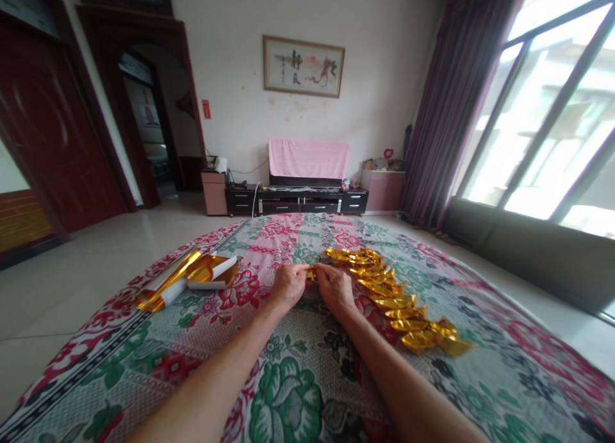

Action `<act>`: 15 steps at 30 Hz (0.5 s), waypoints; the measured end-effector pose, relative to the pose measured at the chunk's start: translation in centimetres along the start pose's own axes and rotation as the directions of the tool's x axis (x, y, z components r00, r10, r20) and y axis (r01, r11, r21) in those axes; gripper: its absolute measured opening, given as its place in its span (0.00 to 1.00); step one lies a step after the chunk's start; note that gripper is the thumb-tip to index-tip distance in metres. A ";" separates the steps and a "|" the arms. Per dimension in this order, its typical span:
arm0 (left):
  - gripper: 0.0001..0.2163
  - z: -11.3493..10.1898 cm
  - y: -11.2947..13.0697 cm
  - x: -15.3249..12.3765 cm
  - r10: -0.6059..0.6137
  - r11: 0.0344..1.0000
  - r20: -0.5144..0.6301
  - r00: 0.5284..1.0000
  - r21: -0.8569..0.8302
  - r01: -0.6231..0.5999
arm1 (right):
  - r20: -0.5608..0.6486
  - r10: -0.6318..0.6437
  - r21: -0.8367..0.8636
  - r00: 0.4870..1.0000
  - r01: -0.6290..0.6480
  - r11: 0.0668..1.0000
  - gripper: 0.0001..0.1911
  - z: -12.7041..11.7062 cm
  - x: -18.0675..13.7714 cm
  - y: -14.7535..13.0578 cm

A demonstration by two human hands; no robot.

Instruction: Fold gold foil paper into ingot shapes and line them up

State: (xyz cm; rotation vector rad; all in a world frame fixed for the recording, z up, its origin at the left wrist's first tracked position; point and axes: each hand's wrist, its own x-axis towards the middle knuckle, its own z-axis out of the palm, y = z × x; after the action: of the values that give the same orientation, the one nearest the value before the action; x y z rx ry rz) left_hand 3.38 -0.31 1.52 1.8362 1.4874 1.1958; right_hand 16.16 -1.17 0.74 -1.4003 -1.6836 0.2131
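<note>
My left hand and my right hand meet above the middle of the flowered cloth. Between their fingertips they pinch a small piece of gold foil paper, mostly hidden by the fingers. Both hands are closed on it, one at each end. Just right of my right hand runs a row of several folded gold paper ingots, shiny and boat-shaped. Off to the left lie gold foil sheets, partly curled with white backs showing, beside a rolled gold sheet.
A patterned cloth in red, green and grey covers the rounded surface under my hands. Beyond it stands a low black cabinet with a pink towel draped over something on top. Purple curtains and a window are on the right.
</note>
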 end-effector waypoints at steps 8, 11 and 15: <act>0.14 -0.1 0.5 -0.2 0.000 0.999 -0.005 1.000 0.049 0.000 | 0.008 -0.004 -0.022 1.000 0.005 1.000 0.16 -0.1 -0.1 -0.1; 0.14 -0.2 0.7 -0.2 0.014 0.998 -0.010 1.000 0.066 -0.013 | 0.015 -0.023 -0.012 1.000 0.023 1.000 0.16 -0.1 -0.1 -0.2; 0.14 -0.3 0.7 -0.2 0.001 0.998 -0.007 1.000 0.059 -0.001 | 0.020 -0.020 -0.005 1.000 0.020 1.000 0.16 -0.2 -0.1 -0.3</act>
State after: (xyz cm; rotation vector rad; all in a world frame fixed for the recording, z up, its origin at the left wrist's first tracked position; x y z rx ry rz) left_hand 3.52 -0.73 2.19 1.8732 1.5416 1.1712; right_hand 16.13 -1.45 0.95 -1.3893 -1.7146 0.2118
